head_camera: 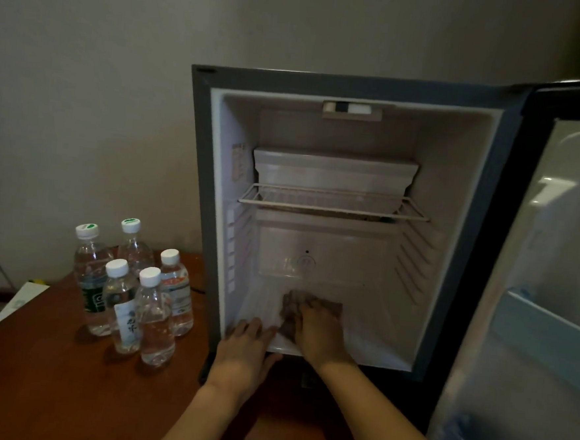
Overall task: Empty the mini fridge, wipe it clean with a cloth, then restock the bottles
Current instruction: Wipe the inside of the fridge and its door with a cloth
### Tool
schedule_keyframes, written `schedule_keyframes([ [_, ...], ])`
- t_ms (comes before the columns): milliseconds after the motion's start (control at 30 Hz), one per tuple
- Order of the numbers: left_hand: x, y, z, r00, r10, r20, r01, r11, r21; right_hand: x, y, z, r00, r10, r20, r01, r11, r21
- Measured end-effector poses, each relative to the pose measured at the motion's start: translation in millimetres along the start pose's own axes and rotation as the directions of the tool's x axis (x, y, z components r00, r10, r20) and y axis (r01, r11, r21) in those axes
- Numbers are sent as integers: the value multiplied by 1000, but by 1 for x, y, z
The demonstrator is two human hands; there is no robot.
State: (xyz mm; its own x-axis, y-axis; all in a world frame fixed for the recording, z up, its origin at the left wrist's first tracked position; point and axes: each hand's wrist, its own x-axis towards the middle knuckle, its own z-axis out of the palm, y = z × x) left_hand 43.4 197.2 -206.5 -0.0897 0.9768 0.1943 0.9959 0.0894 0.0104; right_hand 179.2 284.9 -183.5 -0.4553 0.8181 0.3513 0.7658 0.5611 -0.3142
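The mini fridge (195,179) stands open on a wooden table, with no bottles inside it. My right hand (318,331) lies flat on a brownish cloth (292,309) and presses it onto the white fridge floor. My left hand (245,350) rests with straight fingers on the front lip of the fridge floor, just left of the cloth. Several clear water bottles (133,288) with white caps stand upright in a cluster on the table, to the left of the fridge.
A wire shelf (334,205) spans the middle of the fridge under a white freezer box (333,171). The fridge door (552,272) hangs open at the right with its door racks showing. The wooden table (30,373) extends to the left and front.
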Motion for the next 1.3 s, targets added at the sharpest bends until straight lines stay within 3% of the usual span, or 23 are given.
schedule_keyframes([
  [167, -3, 2, 0, 999, 1, -38, -3, 999, -49, -38, -14, -6, 998, 58, 6, -57, 990, -131],
  [267, -4, 2, 0, 999, -5, -31, 4, 999, -43, -63, -9, 3, 999, 50, 7, -50, 997, -59],
  [367, -3, 1, 3, 999, 9, -46, -11, 999, -34, -72, -10, 0, 999, 31, 7, -30, 994, -104],
  [500, -1, 0, 7, 997, 12, -77, -14, 1000, -17, -57, -15, -10, 999, 21, -46, -28, 989, -147],
  [600, -2, -3, 12, 995, 8, -98, -9, 1000, -9, -34, -7, -4, 983, 138, 123, -125, 986, -111],
  [833, 2, -9, 27, 969, 79, -234, -71, 997, 41, 11, 4, 2, 997, 62, 41, -60, 997, -49],
  [1067, 5, -10, 17, 984, 74, -163, -57, 993, 107, 45, 5, -3, 992, 123, 24, -123, 992, -8],
  [1300, 1, -1, 0, 1000, -13, -24, 13, 1000, 13, 19, 3, -3, 998, 48, 50, -47, 999, -21],
])
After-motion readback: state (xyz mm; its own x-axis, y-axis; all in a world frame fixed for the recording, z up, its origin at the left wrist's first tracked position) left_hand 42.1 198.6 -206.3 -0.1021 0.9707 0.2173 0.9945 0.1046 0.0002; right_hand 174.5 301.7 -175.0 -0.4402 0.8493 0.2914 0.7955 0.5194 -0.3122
